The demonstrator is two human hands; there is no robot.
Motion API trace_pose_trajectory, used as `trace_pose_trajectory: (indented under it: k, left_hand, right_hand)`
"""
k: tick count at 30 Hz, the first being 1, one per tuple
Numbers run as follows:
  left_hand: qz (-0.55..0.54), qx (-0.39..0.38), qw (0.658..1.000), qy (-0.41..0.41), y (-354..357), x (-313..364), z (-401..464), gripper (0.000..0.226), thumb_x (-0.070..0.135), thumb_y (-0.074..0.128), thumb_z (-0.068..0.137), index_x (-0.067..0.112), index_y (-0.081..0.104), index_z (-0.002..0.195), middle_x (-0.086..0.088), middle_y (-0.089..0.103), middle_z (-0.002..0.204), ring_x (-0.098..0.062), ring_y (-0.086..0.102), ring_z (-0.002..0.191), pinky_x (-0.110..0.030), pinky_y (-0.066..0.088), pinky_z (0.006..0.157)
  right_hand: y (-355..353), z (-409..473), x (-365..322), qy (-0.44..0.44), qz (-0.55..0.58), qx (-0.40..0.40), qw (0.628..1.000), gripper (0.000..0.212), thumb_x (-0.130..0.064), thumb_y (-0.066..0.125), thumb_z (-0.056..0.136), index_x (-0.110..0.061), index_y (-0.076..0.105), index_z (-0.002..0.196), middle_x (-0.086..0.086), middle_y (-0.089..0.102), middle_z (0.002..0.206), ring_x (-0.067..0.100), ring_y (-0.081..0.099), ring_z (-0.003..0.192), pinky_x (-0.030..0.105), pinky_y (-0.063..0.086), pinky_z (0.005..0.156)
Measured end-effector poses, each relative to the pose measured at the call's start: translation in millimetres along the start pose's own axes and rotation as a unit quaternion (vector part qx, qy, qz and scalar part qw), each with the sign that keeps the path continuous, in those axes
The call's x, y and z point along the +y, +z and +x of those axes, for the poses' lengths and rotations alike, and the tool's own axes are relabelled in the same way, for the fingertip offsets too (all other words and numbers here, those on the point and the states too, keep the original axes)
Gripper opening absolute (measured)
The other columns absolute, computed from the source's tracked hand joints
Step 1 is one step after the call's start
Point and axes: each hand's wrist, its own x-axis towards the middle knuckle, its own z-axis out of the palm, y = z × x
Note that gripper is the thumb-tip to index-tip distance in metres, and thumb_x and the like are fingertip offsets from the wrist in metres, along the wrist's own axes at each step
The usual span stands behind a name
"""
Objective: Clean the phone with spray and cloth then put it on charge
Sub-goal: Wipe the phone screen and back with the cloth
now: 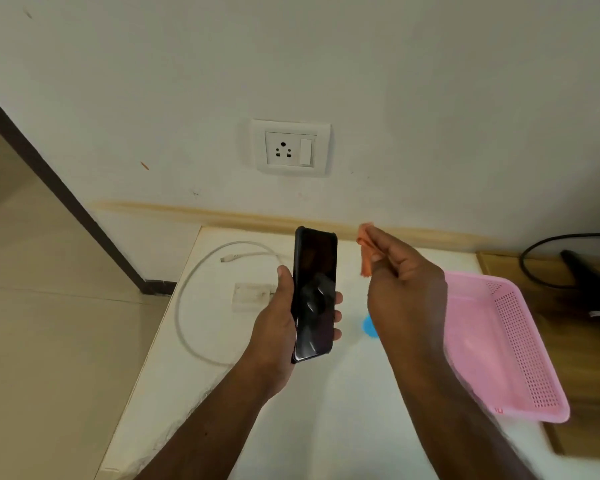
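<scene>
Glossy black glass phone (315,292), soft orange cloth (365,252), perforated pink plastic basket (513,341), smooth white table (326,410).

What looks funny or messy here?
Nothing is spilled or broken. The left hand holds the phone upright, and the right hand pinches an orange cloth beside it. The white cable lies loose on the table, not plugged into the wall socket. The screen shows smeary streaks.
</scene>
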Motion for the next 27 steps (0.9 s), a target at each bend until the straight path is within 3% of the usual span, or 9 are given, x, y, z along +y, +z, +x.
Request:
trace_pose_trajectory:
  k: [4,7,11,15,18,21,23,25,27]
  left_hand:
    - [0.058,-0.02,0.998,0.013,12,-2,-7,0.052,0.071,0.034,0.077,0.046,0.08,0.078,0.006,0.079,0.088,-0.009,0.075,0.079,-0.022,0.058,0.062]
    - [0.074,-0.041,0.996,0.034,14,-4,-8,0.048,0.068,0.031,0.082,0.054,0.076,0.091,0.014,0.078,0.101,-0.003,0.072,0.096,-0.014,0.054,0.066]
    - [0.113,-0.031,0.99,0.084,14,-4,-9,0.055,0.061,0.022,0.091,0.044,0.062,0.124,0.018,0.073,0.116,0.001,0.065,0.11,-0.009,0.051,0.074]
    - [0.135,-0.034,0.987,0.086,9,-5,-6,0.079,0.063,0.026,0.082,0.021,0.045,0.146,-0.006,0.059,0.139,-0.014,0.06,0.12,-0.012,0.052,0.074]
    - [0.137,-0.04,0.986,0.089,14,3,-11,0.121,0.094,0.046,0.054,0.017,0.039,0.147,-0.007,0.053,0.142,-0.018,0.055,0.126,-0.011,0.052,0.076]
    - [0.134,-0.008,0.986,0.099,13,7,-10,0.152,0.102,0.051,0.017,0.013,0.046,0.14,-0.004,0.059,0.13,-0.005,0.064,0.1,-0.007,0.05,0.07]
    - [0.139,0.015,0.984,0.107,9,5,-7,0.126,0.102,0.048,0.034,0.018,0.053,0.129,0.001,0.065,0.116,0.0,0.066,0.089,-0.006,0.05,0.068]
    - [0.158,0.029,0.981,0.104,4,3,-5,0.082,0.083,0.034,0.073,0.022,0.057,0.123,-0.003,0.068,0.117,-0.012,0.065,0.1,-0.01,0.051,0.072]
    - [0.173,0.046,0.98,0.089,1,1,-1,0.066,0.065,0.027,0.084,0.02,0.061,0.12,-0.011,0.069,0.117,-0.023,0.064,0.101,-0.019,0.053,0.075]
  right_hand:
    - [9,-7,4,-0.001,-0.047,-0.029,0.998,0.042,-0.008,0.051,0.097,-0.037,0.067,0.123,-0.046,0.061,0.1,-0.016,0.059,0.102,0.017,0.051,0.091]
    - [17,-18,5,-0.015,-0.058,-0.046,0.997,0.047,-0.006,0.049,0.095,-0.037,0.063,0.128,-0.038,0.061,0.117,-0.017,0.054,0.107,0.009,0.045,0.094]
    - [21,-26,5,-0.032,-0.037,-0.059,0.997,0.049,-0.006,0.052,0.096,-0.037,0.059,0.132,-0.048,0.055,0.102,-0.029,0.05,0.098,-0.005,0.037,0.083]
    - [21,-29,0,-0.043,-0.006,-0.068,0.997,0.049,-0.007,0.053,0.099,-0.045,0.059,0.128,-0.052,0.055,0.101,-0.022,0.054,0.104,0.027,0.058,0.085]
    - [21,-30,-2,-0.075,-0.007,-0.071,0.995,0.051,-0.006,0.054,0.099,-0.05,0.053,0.126,-0.05,0.056,0.104,-0.022,0.054,0.105,0.015,0.052,0.087]
    - [21,-30,0,-0.084,0.011,-0.073,0.994,0.048,-0.004,0.054,0.099,-0.043,0.057,0.127,-0.035,0.062,0.115,-0.014,0.056,0.111,0.017,0.051,0.092]
    - [20,-29,1,-0.091,0.026,-0.076,0.993,0.042,-0.004,0.054,0.099,-0.034,0.063,0.126,-0.026,0.066,0.119,-0.01,0.057,0.114,0.017,0.048,0.097]
    - [19,-27,0,-0.09,0.061,-0.092,0.99,0.037,-0.004,0.056,0.099,-0.027,0.067,0.125,-0.022,0.068,0.12,-0.007,0.059,0.115,0.017,0.046,0.099]
    - [15,-22,-4,-0.07,0.124,-0.108,0.984,0.036,-0.004,0.058,0.097,-0.029,0.069,0.12,-0.022,0.069,0.118,-0.002,0.06,0.115,0.018,0.048,0.098]
